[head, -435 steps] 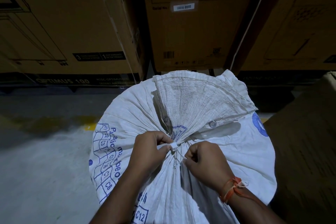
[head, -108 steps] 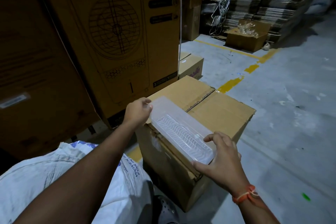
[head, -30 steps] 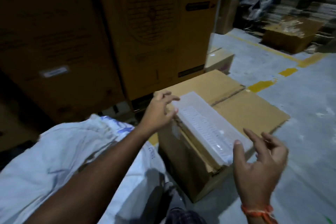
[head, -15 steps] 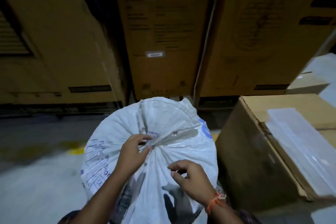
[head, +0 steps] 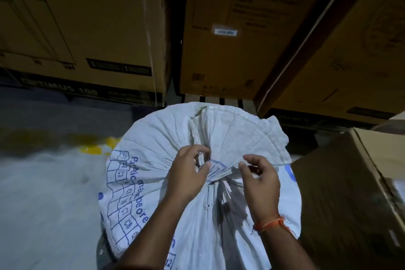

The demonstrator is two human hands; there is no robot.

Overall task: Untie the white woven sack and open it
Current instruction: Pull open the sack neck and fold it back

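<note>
A white woven sack [head: 153,138] with blue print stands in front of me, its mouth gathered into a fanned-out flap [head: 245,133]. The gathered neck with a white tie [head: 225,184] sits between my hands. My left hand [head: 188,173] pinches the bunched fabric at the left of the neck. My right hand [head: 260,180], an orange thread on its wrist, has its fingertips on the lower edge of the flap at the right of the neck. Whether the tie is still knotted is too blurred to tell.
Tall brown cartons [head: 230,39] stand stacked just behind the sack. A lower cardboard box [head: 350,193] is close on the right. Grey concrete floor [head: 48,204] with a yellow mark [head: 94,149] lies to the left.
My view swung from the box with the clear plastic piece back to the sack. Both hands left that piece and came onto the sack's gathered neck.
</note>
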